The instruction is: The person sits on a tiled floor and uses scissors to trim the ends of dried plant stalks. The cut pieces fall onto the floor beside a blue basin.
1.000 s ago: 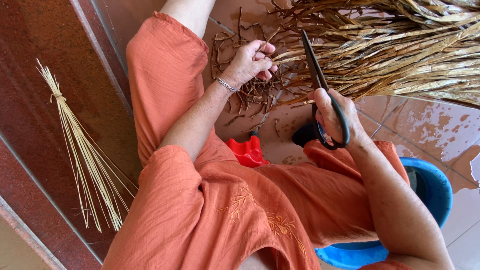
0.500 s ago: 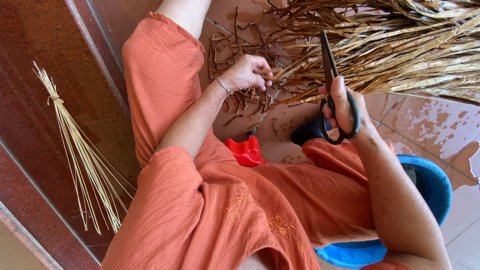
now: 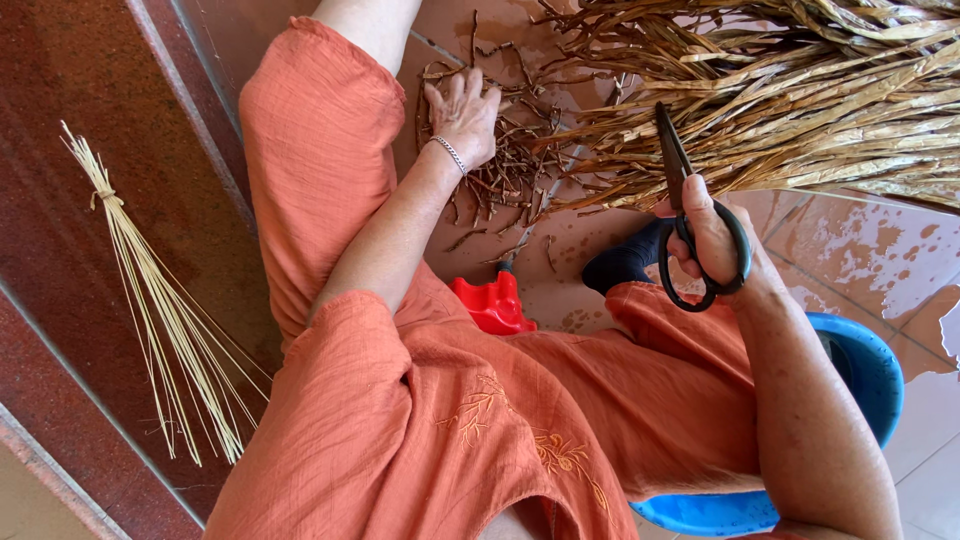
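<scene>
My right hand (image 3: 722, 245) grips black scissors (image 3: 688, 215) by the loop handles, blades closed and pointing up toward a big heap of dried palm-like leaves (image 3: 800, 100). My left hand (image 3: 463, 115) lies flat, fingers spread, on a small pile of brown cut scraps (image 3: 515, 165) on the tiled floor, just left of the leaf heap. A silver bracelet sits on the left wrist. Both arms reach out over my legs in orange trousers (image 3: 420, 400).
A tied bundle of thin pale sticks (image 3: 165, 310) lies on the dark red floor at left. A red plastic object (image 3: 492, 302) sits between my legs. A blue plastic seat (image 3: 860, 380) shows at lower right. The tiles at right look wet.
My left hand has gone from pinching scraps to lying flat on the scrap pile, a little further left. The right hand with the scissors has shifted slightly right and down.
</scene>
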A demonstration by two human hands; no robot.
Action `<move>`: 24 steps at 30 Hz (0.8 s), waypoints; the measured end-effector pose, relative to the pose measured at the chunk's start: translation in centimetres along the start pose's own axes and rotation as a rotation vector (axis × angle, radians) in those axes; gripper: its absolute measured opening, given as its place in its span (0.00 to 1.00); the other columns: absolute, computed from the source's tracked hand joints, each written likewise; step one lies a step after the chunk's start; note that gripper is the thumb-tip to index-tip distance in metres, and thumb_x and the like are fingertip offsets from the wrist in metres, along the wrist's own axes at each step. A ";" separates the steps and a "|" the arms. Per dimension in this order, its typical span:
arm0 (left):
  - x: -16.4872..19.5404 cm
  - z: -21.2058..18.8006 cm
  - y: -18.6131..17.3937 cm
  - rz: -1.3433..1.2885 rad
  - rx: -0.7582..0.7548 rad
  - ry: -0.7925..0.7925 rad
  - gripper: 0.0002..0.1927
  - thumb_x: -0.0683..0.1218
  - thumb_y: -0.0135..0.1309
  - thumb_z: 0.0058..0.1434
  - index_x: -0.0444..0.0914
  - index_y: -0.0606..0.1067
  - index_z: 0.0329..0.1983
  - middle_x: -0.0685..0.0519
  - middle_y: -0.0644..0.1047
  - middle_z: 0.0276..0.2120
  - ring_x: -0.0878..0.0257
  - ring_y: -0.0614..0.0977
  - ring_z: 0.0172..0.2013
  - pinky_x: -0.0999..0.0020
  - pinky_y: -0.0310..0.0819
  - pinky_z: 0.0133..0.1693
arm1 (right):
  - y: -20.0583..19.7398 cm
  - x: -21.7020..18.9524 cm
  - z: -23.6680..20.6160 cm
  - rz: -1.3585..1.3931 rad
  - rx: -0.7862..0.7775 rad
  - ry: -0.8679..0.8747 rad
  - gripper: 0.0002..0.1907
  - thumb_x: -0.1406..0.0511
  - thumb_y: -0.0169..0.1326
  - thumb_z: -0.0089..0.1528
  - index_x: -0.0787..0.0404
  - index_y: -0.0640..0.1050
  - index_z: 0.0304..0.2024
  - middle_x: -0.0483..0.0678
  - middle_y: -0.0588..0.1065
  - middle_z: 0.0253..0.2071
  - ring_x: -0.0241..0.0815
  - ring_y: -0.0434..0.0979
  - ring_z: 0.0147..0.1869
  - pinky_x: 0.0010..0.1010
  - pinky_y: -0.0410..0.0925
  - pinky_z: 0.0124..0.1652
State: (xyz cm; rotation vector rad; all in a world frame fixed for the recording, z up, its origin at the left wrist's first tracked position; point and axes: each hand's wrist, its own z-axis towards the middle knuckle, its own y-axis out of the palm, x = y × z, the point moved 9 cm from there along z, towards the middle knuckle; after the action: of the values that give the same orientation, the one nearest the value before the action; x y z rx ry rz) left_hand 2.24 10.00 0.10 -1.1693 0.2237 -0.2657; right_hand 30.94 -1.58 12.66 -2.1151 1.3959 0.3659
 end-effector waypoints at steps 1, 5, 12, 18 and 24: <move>0.2 0.1 1.0 -0.160 -0.099 -0.019 0.22 0.43 0.46 0.32 0.47 0.79 0.33 0.49 0.82 0.35 0.54 0.83 0.35 0.37 0.74 0.40 | -0.1 0.1 -0.1 0.000 -0.004 0.002 0.39 0.39 0.39 0.67 0.68 0.77 0.49 0.43 0.66 0.19 0.32 0.60 0.17 0.27 0.56 0.19; 2.8 1.1 4.3 -0.726 -0.459 -0.148 0.07 0.42 0.53 0.61 0.39 0.82 0.35 0.49 0.79 0.30 0.56 0.81 0.35 0.53 0.76 0.45 | -0.5 0.6 -0.8 -0.026 -0.001 0.029 0.38 0.40 0.40 0.67 0.68 0.77 0.49 0.44 0.66 0.19 0.33 0.59 0.17 0.28 0.55 0.19; 7.2 3.1 3.1 -1.163 -0.400 -0.140 0.09 0.42 0.52 0.68 0.38 0.83 0.40 0.53 0.83 0.35 0.65 0.84 0.34 0.63 0.81 0.43 | -0.6 0.4 -1.2 -0.065 0.003 0.025 0.36 0.41 0.40 0.69 0.68 0.77 0.48 0.44 0.66 0.18 0.33 0.59 0.17 0.28 0.55 0.19; 10.3 -2.5 7.3 -1.513 -1.032 -0.562 0.12 0.43 0.58 0.61 0.41 0.77 0.48 0.59 0.80 0.36 0.72 0.78 0.29 0.68 0.77 0.33 | -1.1 0.4 -1.8 -0.107 0.016 0.049 0.34 0.43 0.41 0.69 0.69 0.77 0.48 0.44 0.66 0.18 0.34 0.59 0.17 0.30 0.55 0.20; 8.1 -1.7 5.6 -1.538 -0.578 -0.485 0.07 0.40 0.66 0.58 0.37 0.81 0.39 0.57 0.84 0.34 0.71 0.84 0.35 0.72 0.83 0.41 | -1.4 0.6 -1.4 -0.171 0.027 0.042 0.35 0.42 0.41 0.69 0.69 0.77 0.50 0.45 0.66 0.17 0.35 0.61 0.17 0.30 0.57 0.20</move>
State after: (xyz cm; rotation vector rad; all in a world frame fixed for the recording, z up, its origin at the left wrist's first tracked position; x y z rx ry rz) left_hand 9.88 8.03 -6.02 -1.7389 -1.1676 -1.2880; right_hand 32.29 -2.46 13.95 -2.2116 1.2246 0.2348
